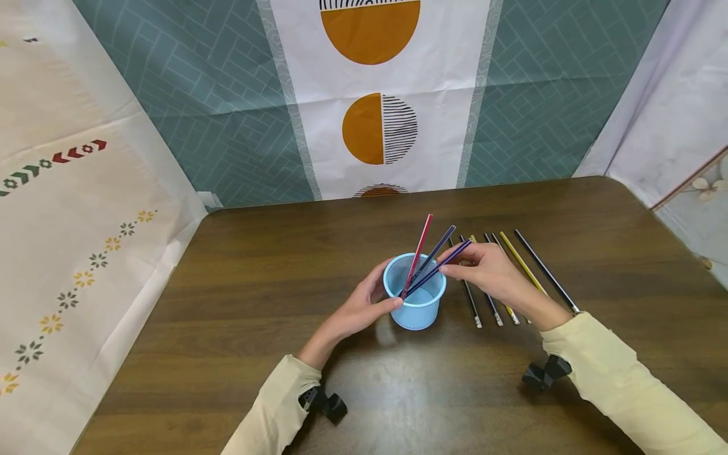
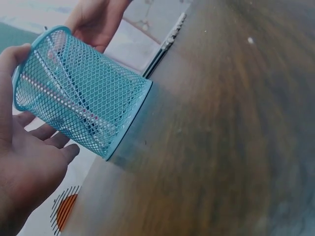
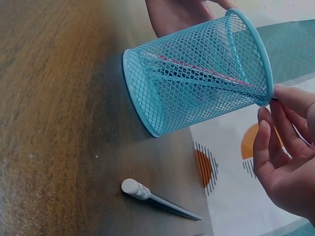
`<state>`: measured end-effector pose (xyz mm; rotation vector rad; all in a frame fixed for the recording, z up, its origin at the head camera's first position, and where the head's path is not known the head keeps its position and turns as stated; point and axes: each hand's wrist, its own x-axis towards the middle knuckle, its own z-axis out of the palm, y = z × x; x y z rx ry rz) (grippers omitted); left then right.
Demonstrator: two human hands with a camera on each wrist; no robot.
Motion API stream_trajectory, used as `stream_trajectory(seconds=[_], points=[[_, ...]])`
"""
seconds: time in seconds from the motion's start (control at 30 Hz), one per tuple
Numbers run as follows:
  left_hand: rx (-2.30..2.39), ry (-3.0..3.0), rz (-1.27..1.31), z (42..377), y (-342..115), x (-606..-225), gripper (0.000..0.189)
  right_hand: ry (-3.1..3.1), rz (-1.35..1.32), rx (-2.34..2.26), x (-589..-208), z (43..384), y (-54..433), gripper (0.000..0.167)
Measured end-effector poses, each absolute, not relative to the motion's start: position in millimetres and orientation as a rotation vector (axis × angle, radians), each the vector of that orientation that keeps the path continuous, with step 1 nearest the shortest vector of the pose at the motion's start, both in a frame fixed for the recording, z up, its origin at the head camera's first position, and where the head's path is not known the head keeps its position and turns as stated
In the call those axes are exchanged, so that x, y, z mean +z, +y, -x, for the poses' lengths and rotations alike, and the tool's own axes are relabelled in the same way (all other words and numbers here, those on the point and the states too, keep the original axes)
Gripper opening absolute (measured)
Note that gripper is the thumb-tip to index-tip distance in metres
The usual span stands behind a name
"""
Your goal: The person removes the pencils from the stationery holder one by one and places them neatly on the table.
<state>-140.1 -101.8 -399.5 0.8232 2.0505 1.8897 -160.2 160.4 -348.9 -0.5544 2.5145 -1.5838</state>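
Note:
A light blue mesh pencil cup stands upright on the table. My left hand holds it from the left, thumb at the rim and fingers along the far side; in the left wrist view that hand curves about the mesh. A red pencil and a dark blue pencil lean inside the cup. At the cup's right rim my right hand pinches another dark blue pencil, whose lower part slants into the cup. Through the mesh, pencil shafts show in the right wrist view.
Right of the cup, several pencils lie in a row on the wooden table, under and beside my right forearm. Among them are a yellow pencil and a black pencil. A patterned cloth hangs behind the table's far edge.

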Motion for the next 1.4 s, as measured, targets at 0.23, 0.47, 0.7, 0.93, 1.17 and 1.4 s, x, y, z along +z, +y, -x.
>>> stream_trajectory(seconds=[0.23,0.47,0.7,0.93,1.17,1.4], points=[[1.919,1.999,-0.785,139,-99,-400,0.063,2.532,0.586,-1.599,-352,160,158,0.022],[1.936,1.985,-0.868,142,-100,-402,0.078,2.557,0.599,-1.59,-354,159,158,0.022],[1.94,1.995,-0.946,146,-101,-404,0.091,2.561,0.608,-1.587,-353,160,157,0.021],[1.967,1.958,-0.95,148,-100,-402,0.092,2.555,0.629,-1.582,-350,161,156,0.02],[1.977,1.947,-0.943,149,-100,-403,0.091,2.602,0.65,-1.539,-347,161,156,0.018],[1.988,1.938,-0.914,149,-98,-404,0.096,2.681,0.71,-1.522,-346,158,157,0.017]])
